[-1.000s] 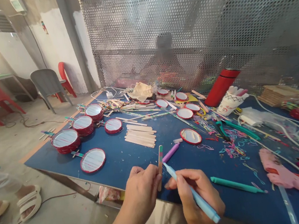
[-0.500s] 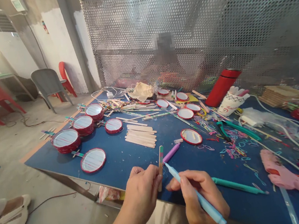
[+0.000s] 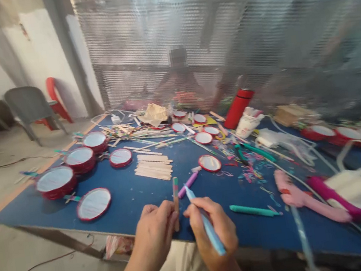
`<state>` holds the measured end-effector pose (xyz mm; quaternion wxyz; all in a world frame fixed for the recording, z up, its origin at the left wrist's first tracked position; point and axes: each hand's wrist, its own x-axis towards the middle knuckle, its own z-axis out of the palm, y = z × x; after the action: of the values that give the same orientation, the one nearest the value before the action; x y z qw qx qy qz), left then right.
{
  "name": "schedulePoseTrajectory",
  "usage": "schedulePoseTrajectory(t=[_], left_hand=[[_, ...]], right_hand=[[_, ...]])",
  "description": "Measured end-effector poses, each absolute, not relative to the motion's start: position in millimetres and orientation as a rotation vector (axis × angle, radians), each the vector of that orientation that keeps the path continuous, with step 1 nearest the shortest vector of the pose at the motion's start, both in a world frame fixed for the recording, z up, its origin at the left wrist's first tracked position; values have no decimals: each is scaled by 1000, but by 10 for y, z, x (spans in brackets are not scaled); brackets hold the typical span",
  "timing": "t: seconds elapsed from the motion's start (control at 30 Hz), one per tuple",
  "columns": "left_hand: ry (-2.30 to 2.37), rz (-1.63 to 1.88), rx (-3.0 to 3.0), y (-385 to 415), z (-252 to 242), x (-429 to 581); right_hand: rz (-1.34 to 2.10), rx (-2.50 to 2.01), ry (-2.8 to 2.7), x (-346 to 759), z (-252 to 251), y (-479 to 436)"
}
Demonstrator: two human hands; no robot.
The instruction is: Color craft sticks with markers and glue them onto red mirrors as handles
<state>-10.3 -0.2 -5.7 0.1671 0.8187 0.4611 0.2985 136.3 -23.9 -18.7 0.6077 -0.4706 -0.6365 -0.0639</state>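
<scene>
My left hand (image 3: 159, 229) pinches a wooden craft stick (image 3: 176, 195) upright near the table's front edge; its top is coloured green and pinkish. In my right hand (image 3: 213, 228) is a light blue marker (image 3: 210, 230), gripped like a pen, its tip pointing up and left close to the stick. Whether the tip touches the stick I cannot tell. Just behind lies a purple marker (image 3: 188, 184) with a pale cap by its end. A row of plain craft sticks (image 3: 153, 166) rests beyond my hands. To the right is a teal marker (image 3: 254, 210).
Round red-rimmed pieces (image 3: 94, 204) with white faces stand at the left, some stacked. A red bottle (image 3: 239, 108) and a white cup (image 3: 249, 121) are at the back. Coloured rubber bands (image 3: 252, 172), a pink glue gun (image 3: 307, 200) and white cables occupy the right.
The camera view has turned to the right, so everything sits further left. The marker and stick remain in my hands, and my right hand is slightly nearer the stick.
</scene>
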Motion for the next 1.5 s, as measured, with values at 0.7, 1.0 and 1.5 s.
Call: schedulePoseTrajectory(t=[0.7,1.0,1.5], left_hand=[[1276,834,2070,43,-44,-124],[1261,730,2121,14,-5,-135],[1312,645,2129,-4,-23,-121]], right_hand=[[-966,-2242,-1644,2244,-158,-403],[-992,-2337,-1750,2353,-172,-570],[61,-1074,-1324,1563,-100,-404]])
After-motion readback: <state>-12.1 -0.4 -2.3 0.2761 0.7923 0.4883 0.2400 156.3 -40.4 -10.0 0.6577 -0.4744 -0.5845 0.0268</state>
